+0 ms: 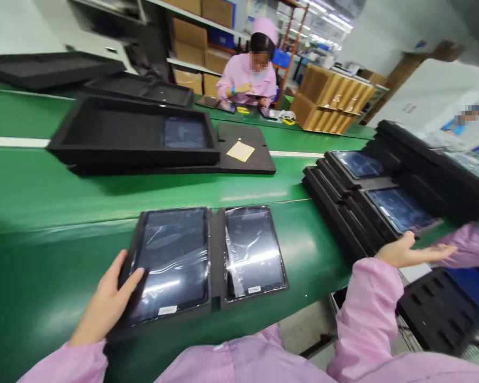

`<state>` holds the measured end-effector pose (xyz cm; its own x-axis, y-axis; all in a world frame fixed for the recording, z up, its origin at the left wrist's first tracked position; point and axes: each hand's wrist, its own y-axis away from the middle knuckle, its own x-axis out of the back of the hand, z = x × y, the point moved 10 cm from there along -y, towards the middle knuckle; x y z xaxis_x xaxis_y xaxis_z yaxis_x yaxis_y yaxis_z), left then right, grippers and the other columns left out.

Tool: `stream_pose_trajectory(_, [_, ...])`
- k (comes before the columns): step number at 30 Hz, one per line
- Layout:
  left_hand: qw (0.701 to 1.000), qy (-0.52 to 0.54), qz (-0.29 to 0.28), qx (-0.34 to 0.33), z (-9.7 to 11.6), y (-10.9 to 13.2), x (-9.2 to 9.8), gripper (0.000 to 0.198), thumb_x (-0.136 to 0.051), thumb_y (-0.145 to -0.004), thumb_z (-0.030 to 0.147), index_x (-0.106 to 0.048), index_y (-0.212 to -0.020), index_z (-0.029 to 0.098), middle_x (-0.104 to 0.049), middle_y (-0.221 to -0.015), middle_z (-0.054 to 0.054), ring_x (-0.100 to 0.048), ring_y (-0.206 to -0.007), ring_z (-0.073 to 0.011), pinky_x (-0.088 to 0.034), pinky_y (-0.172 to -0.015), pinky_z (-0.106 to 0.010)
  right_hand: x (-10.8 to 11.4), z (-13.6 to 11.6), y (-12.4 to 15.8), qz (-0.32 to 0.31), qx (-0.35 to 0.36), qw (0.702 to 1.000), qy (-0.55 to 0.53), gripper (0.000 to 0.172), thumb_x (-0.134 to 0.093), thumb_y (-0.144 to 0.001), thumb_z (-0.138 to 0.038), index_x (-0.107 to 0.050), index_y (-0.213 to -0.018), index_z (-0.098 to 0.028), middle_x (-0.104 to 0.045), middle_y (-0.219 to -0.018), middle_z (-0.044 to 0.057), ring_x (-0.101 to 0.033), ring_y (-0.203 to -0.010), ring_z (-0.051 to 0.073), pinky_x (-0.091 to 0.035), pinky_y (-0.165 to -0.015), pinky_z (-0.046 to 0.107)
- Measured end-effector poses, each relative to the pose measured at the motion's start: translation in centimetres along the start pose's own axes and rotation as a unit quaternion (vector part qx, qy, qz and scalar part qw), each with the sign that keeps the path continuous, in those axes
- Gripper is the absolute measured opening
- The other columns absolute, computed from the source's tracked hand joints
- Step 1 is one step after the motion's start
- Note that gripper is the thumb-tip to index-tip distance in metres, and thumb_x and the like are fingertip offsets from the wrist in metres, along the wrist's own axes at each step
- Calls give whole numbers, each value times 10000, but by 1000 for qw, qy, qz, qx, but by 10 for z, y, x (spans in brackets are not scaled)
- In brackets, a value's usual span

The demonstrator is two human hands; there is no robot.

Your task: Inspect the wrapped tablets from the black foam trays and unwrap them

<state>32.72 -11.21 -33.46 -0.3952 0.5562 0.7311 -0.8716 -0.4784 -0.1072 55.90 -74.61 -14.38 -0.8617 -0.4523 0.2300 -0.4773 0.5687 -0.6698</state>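
Foam tray (pixel 214 255), carrying a left tablet (pixel 171 260) and a right tablet (pixel 253 250) in film, lies flat on the green desk (pixel 64 202) just ahead of me, long axis running left to right. My left hand (pixel 107 300) clasps its near-left corner, thumb on top. My right hand (pixel 407 254) hangs well off to the right, spread palm-up and empty, beside a stack of trays (pixel 343 213).
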Motion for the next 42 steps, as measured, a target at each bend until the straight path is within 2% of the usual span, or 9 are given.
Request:
stream_pose_trajectory(3, [995,10,63,78,-19,47,-2,708,-325,-902,644,-271,-1534,328,-503,-1516,-51,-476,-1362,-433,-458,-1027,-703,-20,-31,48,-17,50,997,-60,785,-505,-768,-214,-214,-1497,-217,-274,-1557,170,-214,-1510,348,-201,-1209,618])
stream_pose_trajectory(7, [997,-74,34,-6,13,83,-7,646,-477,-905,544,-409,-1497,297,-394,-1591,-123,-418,-1425,-411,-439,-1093,-654,-89,-81,148,-268,116,951,-96,484,-598,-796,-365,-575,-1249,-199,-616,-1261,147,-584,-1239,356,-463,-1051,604])
stream_pose_trajectory(11, [983,-158,24,-88,47,84,5,461,-577,-891,460,-634,-1318,297,-463,-1537,-165,-455,-1392,-414,-469,-1044,-611,-127,-131,271,-582,192,783,-107,450,-556,-893,-398,-615,-1302,-219,-584,-1398,155,-525,-1342,327,-454,-1103,551])
stream_pose_trajectory(16, [967,-165,-40,-191,80,67,2,295,-519,-955,408,-729,-1154,351,-712,-1274,-84,-665,-1147,-288,-545,-928,-449,-113,-168,346,-713,219,656,-119,508,-502,-963,-327,-495,-1461,-227,-470,-1532,143,-418,-1441,302,-418,-1153,538])
stream_pose_trajectory(22, [957,-89,-119,-248,82,60,-2,361,-438,-1001,457,-759,-1089,316,-763,-1180,-25,-705,-1067,-236,-574,-916,-387,-116,-198,363,-723,295,619,-84,467,-495,-934,-256,-577,-1382,-151,-619,-1356,190,-571,-1275,353,-489,-1063,598])
stream_pose_trajectory(28, [964,-69,-57,-250,78,63,6,283,-527,-970,390,-724,-1142,283,-746,-1213,-64,-707,-1057,-239,-564,-934,-390,-197,-230,362,-685,298,663,-51,502,-609,-867,-288,-618,-1326,-85,-681,-1183,206,-620,-1076,379,-496,-1011,611])
stream_pose_trajectory(34, [987,-136,27,-82,32,74,10,733,-481,-941,415,-203,-1578,181,-511,-1490,-210,-541,-1330,-338,-483,-1033,-461,-265,-243,369,-661,268,698,-69,160,-687,-830,-240,-765,-967,-215,-732,-1019,105,-666,-949,313,-523,-976,557])
stream_pose_trajectory(39, [989,-139,28,-44,22,81,2,804,-505,-893,422,-171,-1581,175,-510,-1497,-194,-517,-1356,-352,-443,-1067,-458,-230,-260,372,-658,261,696,-124,137,-603,-837,-184,-715,-780,-238,-720,-1156,107,-641,-1134,327,-499,-1021,555])
stream_pose_trajectory(42, [991,-131,15,-37,26,80,3,863,-527,-876,416,-101,-1591,190,-516,-1487,-197,-530,-1341,-365,-453,-1056,-483,-181,-277,382,-752,245,587,-176,158,-548,-868,-186,-670,-793,-252,-760,-1092,81,-717,-1039,277,-568,-931,460])
